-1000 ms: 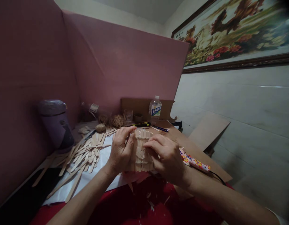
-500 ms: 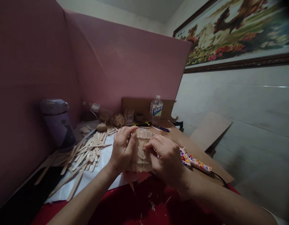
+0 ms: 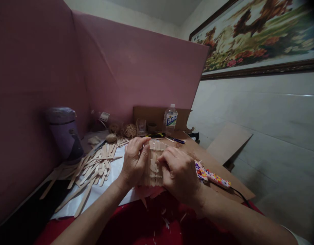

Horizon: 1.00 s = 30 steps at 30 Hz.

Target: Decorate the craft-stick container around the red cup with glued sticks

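A small panel of craft sticks laid side by side, with crosswise strips near its top and bottom, is between my hands. My left hand is closed on its left edge, thumb on the face and fingers round the side. Across the panel, my right hand has its fingers bent in a pinch at a small pale wooden piece in the middle of the face. The right fingertips partly hide that piece. Loose craft sticks lie heaped on a white sheet left of my left hand.
A flower-patterned corded tool lies right of my right hand. Behind stand a clear bottle, a glass, twine balls, a yellow-black cutter and a pen. A purple tumbler is left; wood scraps lie on red cloth.
Both hands stay at the panel with nearly the same grip. The whole view has shifted very slightly; nothing has been taken up or let go.
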{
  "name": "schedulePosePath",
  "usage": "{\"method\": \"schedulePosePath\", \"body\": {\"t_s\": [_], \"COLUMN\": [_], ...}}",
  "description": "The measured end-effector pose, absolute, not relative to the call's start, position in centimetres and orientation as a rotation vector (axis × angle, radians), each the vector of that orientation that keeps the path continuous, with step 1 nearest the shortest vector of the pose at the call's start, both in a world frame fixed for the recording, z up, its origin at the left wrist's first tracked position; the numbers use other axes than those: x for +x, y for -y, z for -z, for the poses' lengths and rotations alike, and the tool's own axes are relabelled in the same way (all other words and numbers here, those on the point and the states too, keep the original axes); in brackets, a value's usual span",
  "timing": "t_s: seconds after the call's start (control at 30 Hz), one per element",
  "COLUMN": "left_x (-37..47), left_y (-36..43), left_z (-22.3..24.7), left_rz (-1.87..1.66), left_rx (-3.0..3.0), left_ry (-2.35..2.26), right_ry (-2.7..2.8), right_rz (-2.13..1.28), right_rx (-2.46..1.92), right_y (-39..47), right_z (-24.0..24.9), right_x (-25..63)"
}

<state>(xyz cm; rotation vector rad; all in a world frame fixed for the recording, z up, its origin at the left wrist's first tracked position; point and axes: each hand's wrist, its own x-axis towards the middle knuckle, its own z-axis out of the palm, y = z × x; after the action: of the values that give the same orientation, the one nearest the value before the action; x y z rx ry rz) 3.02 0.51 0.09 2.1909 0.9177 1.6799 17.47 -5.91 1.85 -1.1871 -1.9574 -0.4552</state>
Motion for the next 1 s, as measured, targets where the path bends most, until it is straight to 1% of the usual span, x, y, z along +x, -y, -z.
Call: {"method": "schedulePosePath", "body": {"t_s": [0.77, 0.87, 1.0], "left_x": [2.94, 2.92, 2.86], "left_y": [-0.27, -0.33, -0.47], "left_z": [-0.08, -0.15, -0.27], "left_rz": [-1.674, -1.666, -1.668], "left_rx": [2.223, 2.215, 2.19], "left_ry": [-0.939, -0.942, -0.928], "right_ry": [1.998, 2.012, 1.935], "right_rz": [0.706, 0.621, 0.359], "right_rx": [-1.212, -1.211, -1.158], "right_y": [6.07, 6.13, 6.34], "right_z": [-2.14, -2.27, -2.46], "right_x": [17.08, 17.32, 17.87]}}
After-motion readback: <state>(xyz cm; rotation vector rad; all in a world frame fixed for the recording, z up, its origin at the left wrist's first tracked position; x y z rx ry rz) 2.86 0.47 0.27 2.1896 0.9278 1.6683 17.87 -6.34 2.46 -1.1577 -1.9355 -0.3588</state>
